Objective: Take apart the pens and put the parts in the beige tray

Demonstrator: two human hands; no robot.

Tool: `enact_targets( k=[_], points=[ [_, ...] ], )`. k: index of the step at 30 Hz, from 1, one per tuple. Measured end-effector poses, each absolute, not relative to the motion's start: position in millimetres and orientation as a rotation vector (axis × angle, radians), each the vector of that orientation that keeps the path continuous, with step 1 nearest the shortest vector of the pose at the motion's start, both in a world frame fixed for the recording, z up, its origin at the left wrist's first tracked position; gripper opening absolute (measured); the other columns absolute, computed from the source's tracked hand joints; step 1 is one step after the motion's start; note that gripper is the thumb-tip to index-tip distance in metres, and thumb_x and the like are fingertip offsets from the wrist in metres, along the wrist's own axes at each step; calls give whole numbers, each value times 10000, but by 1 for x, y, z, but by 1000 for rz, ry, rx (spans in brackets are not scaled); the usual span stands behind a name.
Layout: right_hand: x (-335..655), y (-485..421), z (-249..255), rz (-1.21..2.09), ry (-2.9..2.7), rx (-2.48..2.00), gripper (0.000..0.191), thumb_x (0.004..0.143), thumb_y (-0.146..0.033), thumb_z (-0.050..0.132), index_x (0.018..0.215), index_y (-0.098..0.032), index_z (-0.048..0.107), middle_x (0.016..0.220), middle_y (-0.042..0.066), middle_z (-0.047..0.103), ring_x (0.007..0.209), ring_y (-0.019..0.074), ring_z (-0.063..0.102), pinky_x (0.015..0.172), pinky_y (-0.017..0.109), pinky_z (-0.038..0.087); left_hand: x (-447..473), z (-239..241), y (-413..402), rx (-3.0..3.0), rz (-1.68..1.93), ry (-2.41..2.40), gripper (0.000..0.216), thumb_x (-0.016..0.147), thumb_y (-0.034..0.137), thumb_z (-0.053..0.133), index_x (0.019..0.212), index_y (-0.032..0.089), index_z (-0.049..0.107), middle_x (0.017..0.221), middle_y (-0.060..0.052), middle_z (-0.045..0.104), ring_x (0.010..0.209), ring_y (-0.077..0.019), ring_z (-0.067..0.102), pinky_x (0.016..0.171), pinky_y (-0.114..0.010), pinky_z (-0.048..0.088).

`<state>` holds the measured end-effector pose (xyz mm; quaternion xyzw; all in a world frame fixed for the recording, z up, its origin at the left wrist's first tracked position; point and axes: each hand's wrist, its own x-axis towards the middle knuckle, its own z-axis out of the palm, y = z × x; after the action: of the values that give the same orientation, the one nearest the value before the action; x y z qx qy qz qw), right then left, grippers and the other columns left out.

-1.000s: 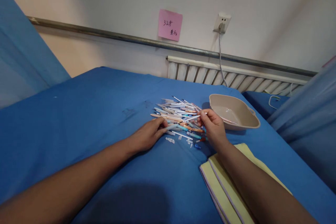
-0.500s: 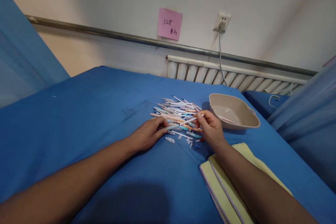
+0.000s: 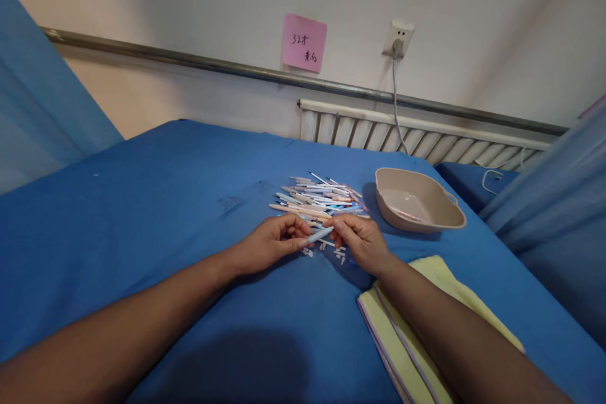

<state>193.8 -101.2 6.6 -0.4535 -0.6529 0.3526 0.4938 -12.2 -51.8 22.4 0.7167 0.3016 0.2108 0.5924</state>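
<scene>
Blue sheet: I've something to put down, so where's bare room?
Bare sheet lies between the left curtain and the pen pile, with dark marks nearer the pile. Another patch lies between the forearms, left of the folded yellow towel. Crowded: the pile, both hands. Tight: between pile and beige basin.

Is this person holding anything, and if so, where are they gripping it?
Yes, a light-blue pen barrel. The left hand pinches its left end, and the right hand has its fingertips at the opposite end.

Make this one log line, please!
left hand: holds pale-blue pen barrel | right hand: grips its other end | pen parts: piled beyond
</scene>
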Motion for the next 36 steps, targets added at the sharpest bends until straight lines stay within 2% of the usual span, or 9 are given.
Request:
enact_targets(
  k=[6, 13, 20, 27, 36],
  points=[
    [218, -91, 14, 896, -1242, -1237, 345, 804, -516, 509, 710, -187, 548, 552, -30, 546, 445, 99, 483, 441, 212, 399, -19, 34, -50, 2124, 169, 680, 176, 819, 278, 505, 905, 154, 596, 750, 6, 562, 661, -114, 482, 613, -219, 370],
    [242, -85, 7, 585, -1470, -1474, 248, 786, -436, 568, 727, -196, 561, 558, -21, 579, 471, 114, 518, 467, 215, 403, -20, 34, -55, 2551, 98, 805, 159, 797, 216, 464, 885, 196, 595, 809, -13, 608, 720, -157, 528, 654, -237, 386],
    [234, -87, -1, 510, -1579, -1540, 236, 828, -422, 513, 769, -205, 581, 589, -10, 608, 476, 122, 546, 449, 211, 388, -21, 29, -54, 2645, 131, 798, 188, 808, 229, 477, 953, 203, 594, 932, -34, 624, 845, -184, 553, 749, -266, 415],
    [234, -85, -6, 530, -1541, -1493, 260, 823, -459, 523, 764, -212, 581, 613, 0, 632, 479, 129, 542, 466, 227, 409, -14, 24, -55, 2738, 371, 728, 228, 867, 240, 453, 1044, 210, 593, 1016, -63, 613, 968, -216, 517, 893, -350, 373],
    [234, -85, -6, 531, -1538, -1506, 273, 830, -457, 515, 761, -200, 577, 601, -3, 620, 466, 119, 538, 454, 219, 404, -3, 11, -50, 2754, 413, 723, 244, 914, 252, 409, 1044, 195, 607, 985, -72, 629, 938, -209, 519, 870, -348, 374]
  ],
)
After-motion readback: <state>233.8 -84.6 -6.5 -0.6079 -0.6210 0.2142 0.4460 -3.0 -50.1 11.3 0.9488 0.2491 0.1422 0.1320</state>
